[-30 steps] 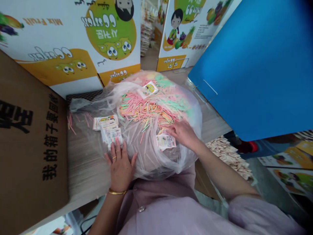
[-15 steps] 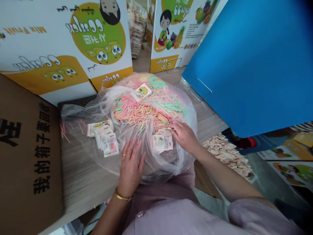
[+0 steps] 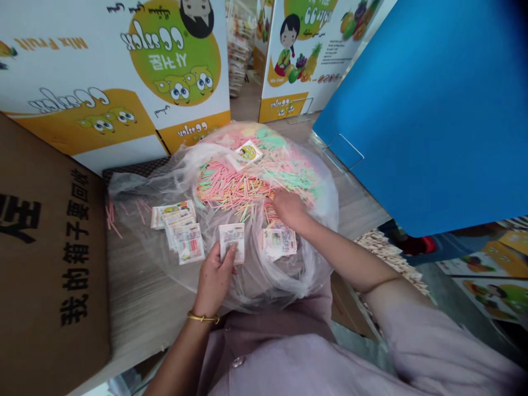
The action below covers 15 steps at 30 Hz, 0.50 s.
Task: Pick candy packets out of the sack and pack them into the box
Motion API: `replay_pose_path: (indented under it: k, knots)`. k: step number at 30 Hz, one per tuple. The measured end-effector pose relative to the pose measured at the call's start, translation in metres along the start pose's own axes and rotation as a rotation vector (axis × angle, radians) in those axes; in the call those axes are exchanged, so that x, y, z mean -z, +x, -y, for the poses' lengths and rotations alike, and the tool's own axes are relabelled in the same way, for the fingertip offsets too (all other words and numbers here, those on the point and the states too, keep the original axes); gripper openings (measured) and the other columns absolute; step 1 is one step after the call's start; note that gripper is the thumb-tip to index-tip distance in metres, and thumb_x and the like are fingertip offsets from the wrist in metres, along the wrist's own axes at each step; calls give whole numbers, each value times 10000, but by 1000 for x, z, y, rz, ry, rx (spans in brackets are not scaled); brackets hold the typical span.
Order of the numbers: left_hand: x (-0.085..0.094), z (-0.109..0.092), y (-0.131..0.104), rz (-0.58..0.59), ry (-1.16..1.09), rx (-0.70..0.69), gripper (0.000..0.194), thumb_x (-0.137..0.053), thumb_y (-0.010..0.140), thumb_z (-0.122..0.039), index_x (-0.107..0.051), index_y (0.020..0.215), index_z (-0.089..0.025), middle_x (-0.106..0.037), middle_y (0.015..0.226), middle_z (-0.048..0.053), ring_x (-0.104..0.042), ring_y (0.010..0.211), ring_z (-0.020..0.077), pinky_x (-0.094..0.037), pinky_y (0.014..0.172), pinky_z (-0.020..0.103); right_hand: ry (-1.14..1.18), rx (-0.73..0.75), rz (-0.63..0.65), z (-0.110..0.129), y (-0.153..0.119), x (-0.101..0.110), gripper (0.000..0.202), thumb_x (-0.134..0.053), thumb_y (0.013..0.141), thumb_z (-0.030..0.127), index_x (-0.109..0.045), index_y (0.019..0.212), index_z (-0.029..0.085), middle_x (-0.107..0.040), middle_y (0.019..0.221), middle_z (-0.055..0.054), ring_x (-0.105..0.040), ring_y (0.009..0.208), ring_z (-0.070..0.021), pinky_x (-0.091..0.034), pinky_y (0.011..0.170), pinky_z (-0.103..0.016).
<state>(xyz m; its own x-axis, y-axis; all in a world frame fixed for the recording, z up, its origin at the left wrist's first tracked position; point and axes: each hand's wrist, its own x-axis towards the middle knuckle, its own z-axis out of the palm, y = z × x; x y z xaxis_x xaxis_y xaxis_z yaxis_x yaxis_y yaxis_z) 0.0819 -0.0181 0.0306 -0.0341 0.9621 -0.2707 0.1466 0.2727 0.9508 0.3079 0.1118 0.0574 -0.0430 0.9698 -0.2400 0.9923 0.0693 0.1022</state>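
A small printed packet (image 3: 231,236) is pinched in my left hand (image 3: 216,275), thumb on its front face. My right hand (image 3: 289,209) reaches among the thin pink, green and orange sticks (image 3: 231,187); its fingers are hidden, so I cannot see what they hold. The sticks fill a large clear plastic bag (image 3: 181,159) lying open on the table. A white card with a green cartoon (image 3: 248,153) rests on the bag. Just below my right hand lies a small pile of packets (image 3: 279,242). Left of my left hand, several more packets (image 3: 187,236) overlap in a row.
Printed white-and-orange cartons (image 3: 193,118) stand along the back. A brown cardboard box (image 3: 49,264) borders the left side, and a blue panel (image 3: 429,110) fills the right. Loose sticks (image 3: 111,220) lie on the table (image 3: 140,308). Many pale packets (image 3: 379,247) are heaped below the table's right.
My left hand, flat and without anything in it before, now holds a packet. My right hand has moved from beside the right packet pile up and forward into the sticks.
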Motion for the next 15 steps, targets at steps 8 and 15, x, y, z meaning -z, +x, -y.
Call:
replay_pose_path:
  k: [8,15]
  knots:
    - [-10,0,2,17,-418,159,494,-768,751,-523,-722,1116,-193,-739,1124,64,-684,898,203,-616,675,312,-25,83,125,10,30,9,287,-517,919,112,-727,1089,15,-699,1152,-296,-687,1093,-334,-531,869,-388]
    - [-1,4,-1,-58,-514,246,431,-773,758,-465,-715,1086,-190,-743,1146,94,-705,877,209,-626,662,333,132,179,175,-23,26,14,277,-607,873,167,-719,1120,111,-757,1012,-193,-717,877,-288,-506,743,-330]
